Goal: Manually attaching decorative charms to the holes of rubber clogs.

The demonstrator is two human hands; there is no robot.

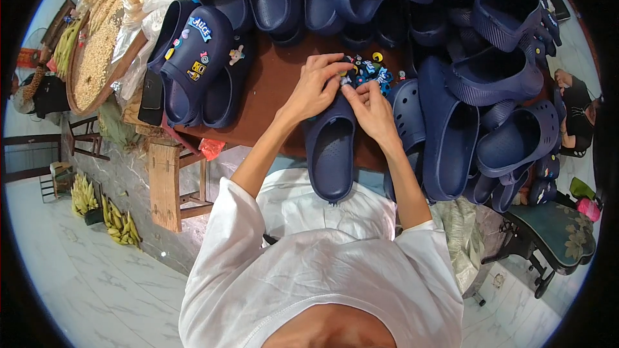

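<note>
A navy clog (330, 158) lies in front of me with its open heel toward my body and its toe on the brown table. My left hand (316, 90) is closed over the toe, fingers bent across its top. My right hand (371, 111) meets it from the right, thumb and fingers pinched at the toe's edge; what lies between them is too small and covered to name. Just beyond my fingertips sits a pile of small colourful shoe charms (373, 72). Left of my hands, a navy clog with charms fixed on it (196, 58) rests on other clogs.
Many navy clogs (454, 135) crowd the right side and the back of the brown tabletop (274, 64). At the far left stands a round tray of pale kernels (97, 71). A wooden stool (166, 187), bananas (119, 222) and a dark padded chair (558, 235) stand around the table.
</note>
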